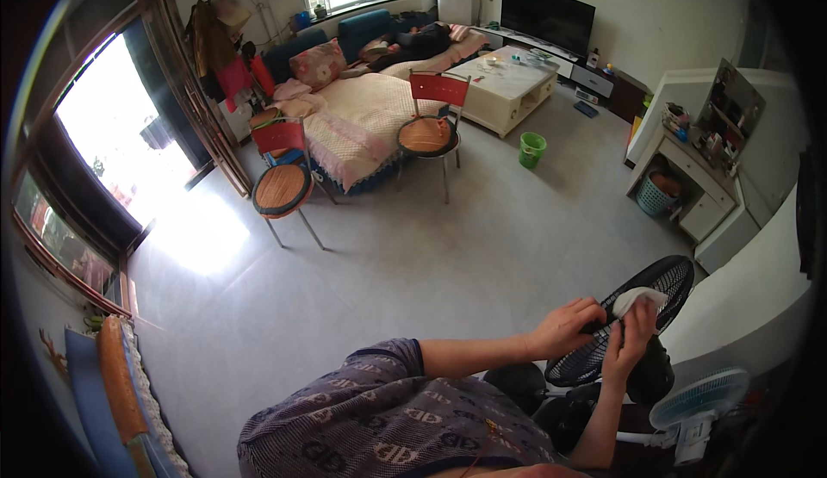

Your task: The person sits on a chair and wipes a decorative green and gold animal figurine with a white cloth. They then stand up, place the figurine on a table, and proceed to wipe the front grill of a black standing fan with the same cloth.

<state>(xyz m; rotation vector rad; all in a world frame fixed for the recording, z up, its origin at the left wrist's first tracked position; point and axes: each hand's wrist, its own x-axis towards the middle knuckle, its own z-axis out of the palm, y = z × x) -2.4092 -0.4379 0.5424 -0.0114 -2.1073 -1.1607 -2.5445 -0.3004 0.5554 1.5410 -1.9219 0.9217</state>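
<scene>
A black electric fan (581, 358) with a round wire grille stands tilted at the lower right. My left hand (572, 328) grips the grille's near side with bent fingers. A white cloth or tissue (639, 298) lies against the upper part of the grille, pressed there by my right hand (632, 336). The fan's dark motor housing (651, 371) shows behind my right wrist. What my fingertips do under the cloth is hidden.
A white fan with blue blades (701, 397) stands at lower right. Two red-backed chairs (282, 190) (426, 135), a green bin (532, 150) and a marble-topped coffee table (504, 77) stand beyond. A person (423, 42) lies on the sofa. A dressing table (691, 168) is at right.
</scene>
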